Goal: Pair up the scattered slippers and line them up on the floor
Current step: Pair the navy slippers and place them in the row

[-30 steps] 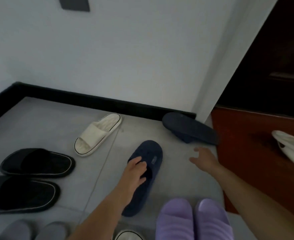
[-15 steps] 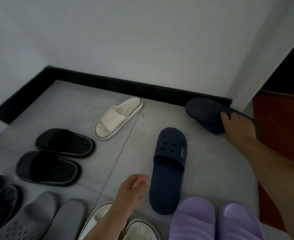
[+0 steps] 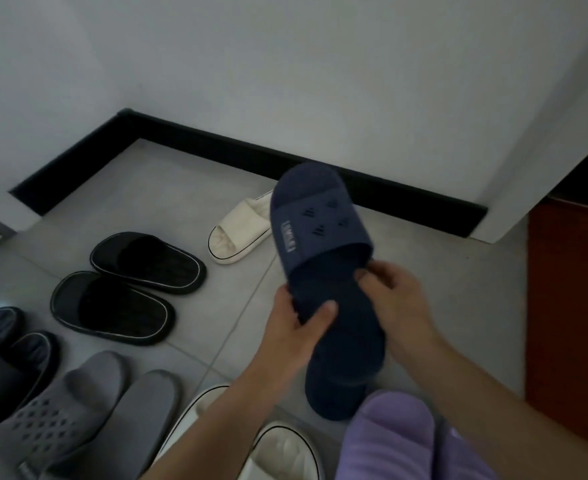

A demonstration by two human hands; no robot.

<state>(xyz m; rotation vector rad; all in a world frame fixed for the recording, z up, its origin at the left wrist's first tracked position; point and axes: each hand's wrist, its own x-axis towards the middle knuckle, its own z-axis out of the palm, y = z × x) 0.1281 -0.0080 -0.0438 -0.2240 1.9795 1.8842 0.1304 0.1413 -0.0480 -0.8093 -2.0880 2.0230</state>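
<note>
A navy slipper [image 3: 320,223] is held tilted above the grey tiled floor, toe pointing away from me. My left hand [image 3: 294,322] grips its left edge near the heel, thumb on the insole. My right hand [image 3: 394,294] grips its right edge just behind the strap. Directly beneath it a second navy slipper [image 3: 341,393] lies on the floor, mostly hidden apart from its heel end. One cream slipper [image 3: 239,233] lies alone beyond, partly covered by the raised slipper. Another cream slipper [image 3: 285,452] sits near my arm at the bottom.
A black pair [image 3: 147,261] [image 3: 112,308] sits side by side at the left. A grey pair [image 3: 60,410] and dark shoes [image 3: 5,344] are at lower left. Purple slippers [image 3: 393,438] are at the bottom right. Black skirting [image 3: 407,199] lines the wall; a red-brown floor [image 3: 569,306] is on the right.
My right hand has brought the navy slipper from beside the skirting up and over the other navy one. My left hand has risen and taken hold of it too.
</note>
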